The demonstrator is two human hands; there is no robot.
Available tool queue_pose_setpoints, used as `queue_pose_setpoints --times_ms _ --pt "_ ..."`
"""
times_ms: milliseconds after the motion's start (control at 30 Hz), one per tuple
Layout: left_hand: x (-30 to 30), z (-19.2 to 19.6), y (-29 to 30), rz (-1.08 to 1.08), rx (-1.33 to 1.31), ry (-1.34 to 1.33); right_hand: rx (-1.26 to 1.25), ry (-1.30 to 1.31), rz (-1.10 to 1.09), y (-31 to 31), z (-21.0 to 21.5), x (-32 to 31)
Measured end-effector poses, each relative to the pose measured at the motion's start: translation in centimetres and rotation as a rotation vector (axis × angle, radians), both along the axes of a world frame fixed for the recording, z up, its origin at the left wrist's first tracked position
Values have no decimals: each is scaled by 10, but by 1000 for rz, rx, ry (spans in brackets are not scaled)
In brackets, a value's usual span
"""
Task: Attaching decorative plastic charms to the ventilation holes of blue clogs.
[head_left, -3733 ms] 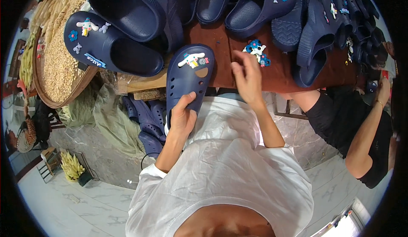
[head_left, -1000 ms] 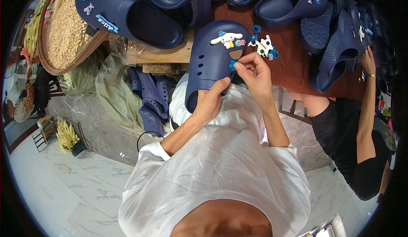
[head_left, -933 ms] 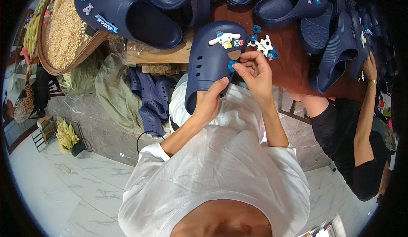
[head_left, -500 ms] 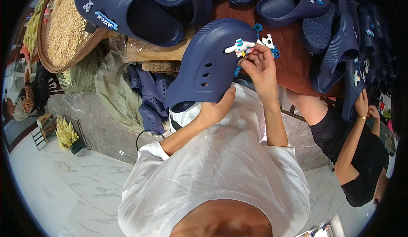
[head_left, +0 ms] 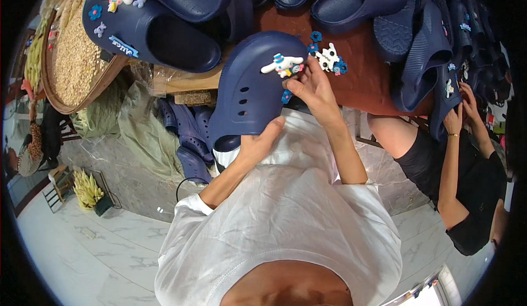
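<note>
A navy clog [head_left: 241, 86] is held up in front of me, its toe pointing away. My left hand [head_left: 261, 144] grips it at the heel end, with the fingers hidden inside the opening. A white long-eared charm [head_left: 282, 65] with a blue hat sits on the clog's upper. My right hand [head_left: 317, 93] is closed at the clog's right edge beside this charm; what lies between thumb and fingers is too small to tell. Past that hand, a white-and-black charm [head_left: 328, 58] and several blue flower charms [head_left: 315, 36] lie on the brown cloth [head_left: 362, 78].
A decorated navy clog [head_left: 132, 26] stands at the far left, near a basket of pale grains [head_left: 77, 48]. More clogs [head_left: 357, 4] crowd the back and right. Others lie below by a translucent bag [head_left: 148, 136]. At right, a co-worker's hands [head_left: 460, 116] hold another clog.
The view has shifted, so my hands and the clog appear further left. My right hand stays beside the charm. The co-worker's second hand has come up to the clog there.
</note>
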State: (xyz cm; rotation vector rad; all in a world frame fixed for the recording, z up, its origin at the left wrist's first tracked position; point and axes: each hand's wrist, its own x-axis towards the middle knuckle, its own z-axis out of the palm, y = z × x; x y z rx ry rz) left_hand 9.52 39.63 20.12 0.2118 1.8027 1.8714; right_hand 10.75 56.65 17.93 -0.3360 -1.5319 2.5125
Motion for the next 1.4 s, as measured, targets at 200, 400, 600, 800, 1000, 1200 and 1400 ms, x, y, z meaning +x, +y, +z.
queue_pose_setpoints --times_ms 200,400,600,800,1000,1200,1400 --pt "-9 9 9 207 347 -533 65 -80 -56 -5 -8 -2" --pt "-19 -4 0 217 342 -809 665 -222 -309 15 -6 20" --pt "-32 -10 6 245 562 -838 1115 -427 -488 42 -8 40" --pt "-24 -3 12 332 419 -801 1306 -430 -468 45 -16 38" --pt "-24 3 16 312 384 -708 1360 -403 -498 48 -25 40" --pt "-25 -1 16 303 422 -720 1416 -307 -544 47 -25 45" --pt "-30 3 15 278 454 -820 1323 -150 -623 31 -6 39"
